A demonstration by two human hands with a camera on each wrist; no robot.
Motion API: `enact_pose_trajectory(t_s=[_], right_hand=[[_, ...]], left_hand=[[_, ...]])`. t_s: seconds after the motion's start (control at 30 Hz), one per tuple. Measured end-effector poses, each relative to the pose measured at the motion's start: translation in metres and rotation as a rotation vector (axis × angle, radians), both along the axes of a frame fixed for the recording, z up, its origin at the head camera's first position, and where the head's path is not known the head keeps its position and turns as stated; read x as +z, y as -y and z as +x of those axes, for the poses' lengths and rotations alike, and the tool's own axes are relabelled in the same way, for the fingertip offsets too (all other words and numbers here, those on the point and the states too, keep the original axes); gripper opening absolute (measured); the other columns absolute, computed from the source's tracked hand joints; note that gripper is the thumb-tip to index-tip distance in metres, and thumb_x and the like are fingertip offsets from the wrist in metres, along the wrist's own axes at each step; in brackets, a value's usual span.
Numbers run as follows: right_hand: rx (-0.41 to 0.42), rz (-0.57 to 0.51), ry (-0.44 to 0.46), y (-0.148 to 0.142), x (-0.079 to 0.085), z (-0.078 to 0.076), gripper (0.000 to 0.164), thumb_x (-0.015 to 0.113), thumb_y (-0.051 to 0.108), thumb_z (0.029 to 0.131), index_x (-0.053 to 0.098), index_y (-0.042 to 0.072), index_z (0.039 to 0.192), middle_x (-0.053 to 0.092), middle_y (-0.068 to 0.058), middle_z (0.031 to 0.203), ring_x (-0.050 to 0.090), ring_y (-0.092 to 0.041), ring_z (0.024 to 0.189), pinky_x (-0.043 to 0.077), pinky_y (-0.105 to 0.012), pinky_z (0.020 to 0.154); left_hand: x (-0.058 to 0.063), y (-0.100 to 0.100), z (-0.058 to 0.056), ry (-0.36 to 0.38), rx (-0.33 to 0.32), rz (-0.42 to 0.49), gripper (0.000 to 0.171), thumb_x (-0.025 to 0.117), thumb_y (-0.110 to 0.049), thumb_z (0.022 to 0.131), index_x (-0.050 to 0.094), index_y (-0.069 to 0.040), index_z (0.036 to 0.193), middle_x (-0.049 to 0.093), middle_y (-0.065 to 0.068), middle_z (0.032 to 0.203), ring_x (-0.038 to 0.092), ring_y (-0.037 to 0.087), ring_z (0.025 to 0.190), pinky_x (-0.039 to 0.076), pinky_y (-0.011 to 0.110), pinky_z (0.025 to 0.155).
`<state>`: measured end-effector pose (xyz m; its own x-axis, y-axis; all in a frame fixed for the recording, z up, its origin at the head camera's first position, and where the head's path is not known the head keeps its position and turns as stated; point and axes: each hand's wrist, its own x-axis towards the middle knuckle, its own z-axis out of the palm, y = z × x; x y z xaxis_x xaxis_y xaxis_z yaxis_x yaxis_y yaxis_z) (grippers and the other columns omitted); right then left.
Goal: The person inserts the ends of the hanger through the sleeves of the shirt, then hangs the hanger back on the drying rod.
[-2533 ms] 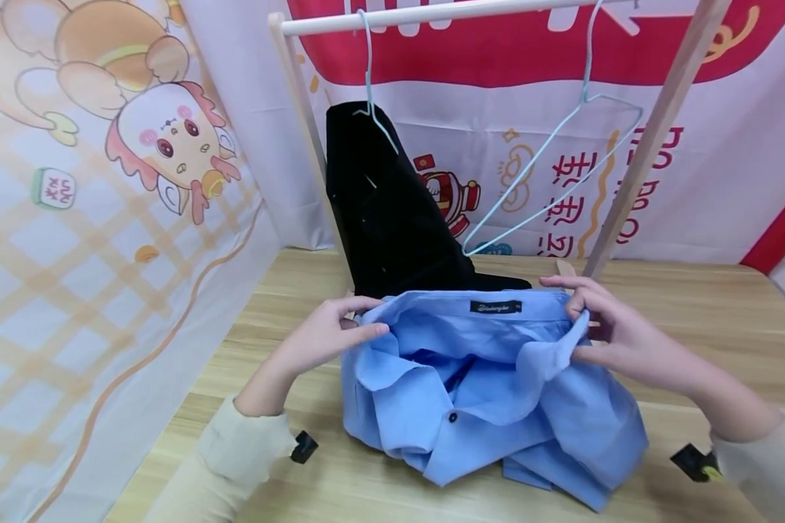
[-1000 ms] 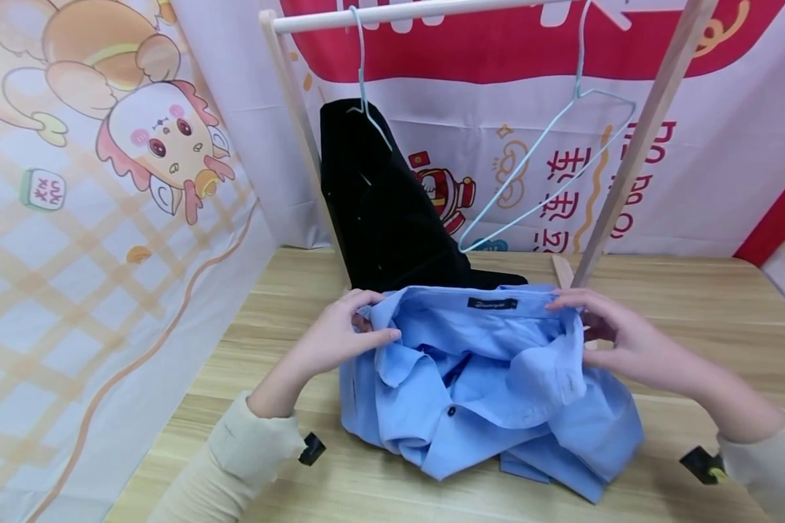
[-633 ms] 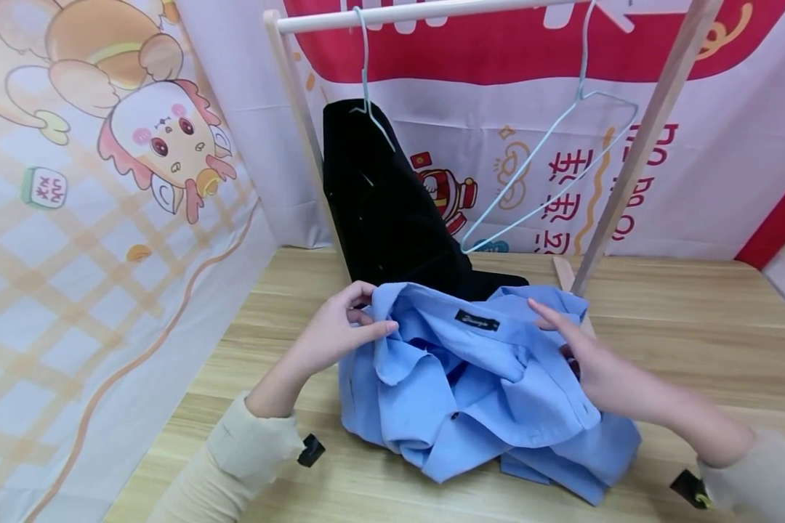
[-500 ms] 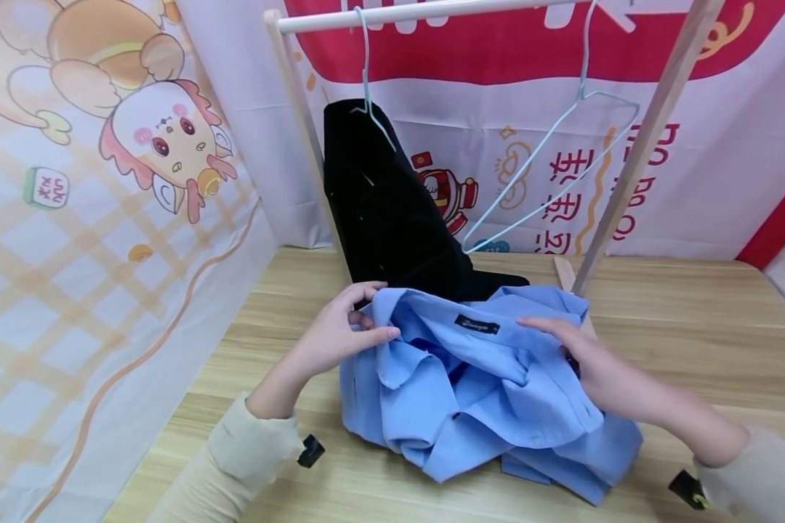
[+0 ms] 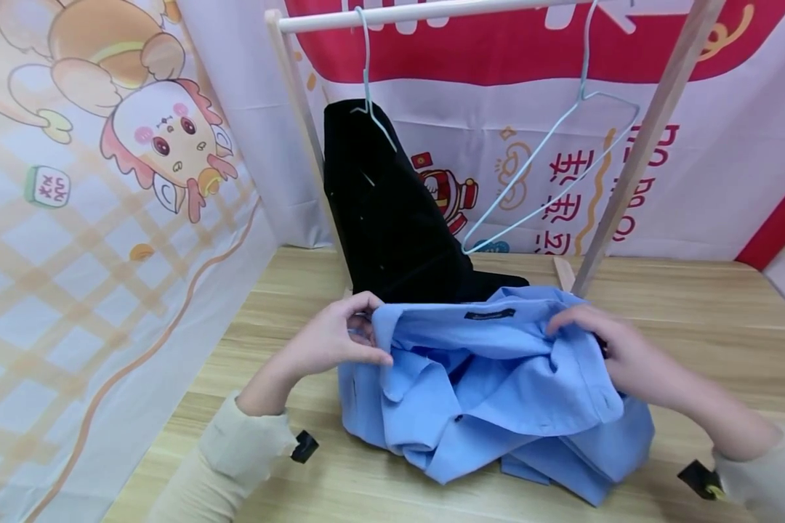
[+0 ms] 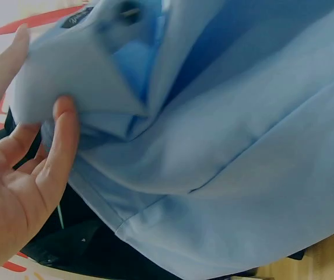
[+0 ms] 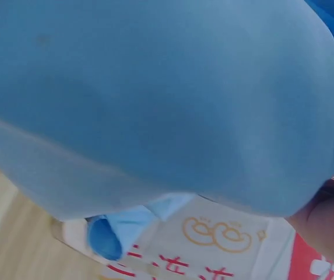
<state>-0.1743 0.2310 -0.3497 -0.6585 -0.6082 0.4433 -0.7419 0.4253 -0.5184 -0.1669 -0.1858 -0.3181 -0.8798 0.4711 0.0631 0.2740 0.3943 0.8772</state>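
A light blue button-up shirt (image 5: pixel 517 414) lies bunched on the table with its collar (image 5: pixel 471 334) held spread and a black label (image 5: pixel 490 314) inside the neck. At the collar's left end my left hand (image 5: pixel 330 338) pinches the cloth between thumb and fingers. My right hand (image 5: pixel 621 352) grips the right side of the collar, its fingertips curled over the edge and its thumb hidden behind the cloth. In the left wrist view my left hand (image 6: pixel 24 169) shows round a collar corner. The shirt fills most of the right wrist view, with a bit of my right hand (image 7: pixel 330 230) at the edge.
Behind the shirt stands a wooden rack with a white rail (image 5: pixel 432 10). A pale blue wire hanger (image 5: pixel 530 211) hangs on its right, and black clothing (image 5: pixel 392 218) on another hanger (image 5: pixel 367 80) at its left. The wooden tabletop (image 5: pixel 713 312) extends to the right. Printed cloths form the walls.
My right hand loosened on the collar's right end, shifted inward toward the label, then took hold again farther right. The collar's back edge now runs level. My left hand kept its hold, dipping slightly.
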Motion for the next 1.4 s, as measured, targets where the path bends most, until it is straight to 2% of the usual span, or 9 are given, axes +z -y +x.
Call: enact_pose_trajectory(t_s=[0.13,0.23,0.47,0.67,0.7,0.8,0.97,1.23,1.4], right_hand=[[0.004,-0.069,-0.100,0.000,0.011,0.001,0.067,0.066,-0.030,0.075,0.062,0.010,0.128,0.059,0.003,0.129,0.045,0.004,0.125,0.032,-0.009,0.103],[-0.017,-0.084,-0.134,0.002,0.018,0.002,0.077,0.069,-0.031,0.072,0.059,0.009,0.137,0.057,0.007,0.135,0.048,0.005,0.122,0.039,-0.010,0.099],[-0.105,0.000,-0.164,0.007,0.023,0.003,0.082,0.080,-0.021,0.072,0.056,0.013,0.144,0.065,-0.010,0.130,0.062,-0.008,0.102,0.050,-0.012,0.081],[-0.114,0.018,-0.148,0.005,0.023,0.002,0.088,0.076,-0.021,0.076,0.049,0.017,0.150,0.066,-0.018,0.123,0.066,-0.020,0.083,0.057,-0.033,0.064],[-0.113,0.014,-0.140,0.005,0.024,0.002,0.089,0.075,-0.022,0.077,0.047,0.017,0.152,0.065,-0.020,0.126,0.069,-0.026,0.086,0.059,-0.039,0.065],[-0.123,0.010,-0.137,0.004,0.026,0.002,0.090,0.074,-0.022,0.078,0.046,0.018,0.154,0.056,-0.008,0.147,0.067,-0.038,0.105,0.057,-0.029,0.084],[-0.111,0.002,-0.131,0.002,0.029,0.001,0.090,0.071,-0.024,0.079,0.045,0.018,0.154,0.038,0.023,0.156,0.063,-0.020,0.103,0.045,-0.010,0.082],[-0.045,0.123,-0.111,-0.014,0.050,0.007,0.090,0.077,-0.020,0.075,0.050,0.019,0.152,0.053,0.008,0.148,0.060,-0.004,0.115,0.052,-0.016,0.084],[0.054,0.131,-0.105,-0.036,0.066,0.011,0.092,0.076,-0.026,0.066,0.056,0.015,0.147,0.055,0.014,0.143,0.062,-0.002,0.104,0.052,-0.013,0.078]], left_hand=[[0.003,0.001,0.003,-0.013,-0.053,-0.034,0.064,0.091,-0.001,0.075,0.055,-0.005,0.128,0.057,0.014,0.117,0.066,0.024,0.092,0.059,0.033,0.082],[0.004,-0.001,0.005,-0.077,-0.042,-0.085,0.065,0.090,-0.004,0.077,0.057,-0.008,0.133,0.059,0.011,0.114,0.063,0.022,0.088,0.058,0.031,0.079],[0.001,-0.007,0.005,-0.299,0.101,-0.215,0.021,0.089,-0.019,0.081,0.075,-0.010,0.095,0.061,-0.005,0.088,0.055,0.019,0.085,0.047,0.033,0.074],[0.005,-0.009,0.008,-0.383,0.186,-0.258,0.024,0.082,-0.024,0.090,0.073,-0.011,0.107,0.066,-0.002,0.103,0.057,0.023,0.101,0.044,0.048,0.088],[0.005,-0.009,0.008,-0.382,0.183,-0.264,0.023,0.079,-0.025,0.092,0.071,-0.011,0.108,0.066,-0.002,0.101,0.057,0.023,0.100,0.043,0.050,0.090],[0.006,-0.009,0.009,-0.373,0.158,-0.249,0.020,0.073,-0.025,0.097,0.065,-0.011,0.109,0.062,0.000,0.093,0.058,0.020,0.089,0.051,0.043,0.082],[0.007,-0.008,0.010,-0.398,0.137,-0.209,0.019,0.070,-0.019,0.099,0.058,-0.008,0.108,0.054,0.001,0.082,0.058,0.019,0.077,0.050,0.033,0.067],[0.022,-0.002,0.014,-0.570,0.131,-0.205,0.022,0.081,-0.014,0.090,0.069,-0.007,0.106,0.066,0.000,0.085,0.061,0.012,0.071,0.054,0.030,0.063],[0.047,-0.002,0.029,-0.509,0.112,-0.144,0.021,0.084,-0.014,0.087,0.074,-0.010,0.104,0.067,-0.005,0.084,0.059,0.010,0.068,0.052,0.027,0.060]])
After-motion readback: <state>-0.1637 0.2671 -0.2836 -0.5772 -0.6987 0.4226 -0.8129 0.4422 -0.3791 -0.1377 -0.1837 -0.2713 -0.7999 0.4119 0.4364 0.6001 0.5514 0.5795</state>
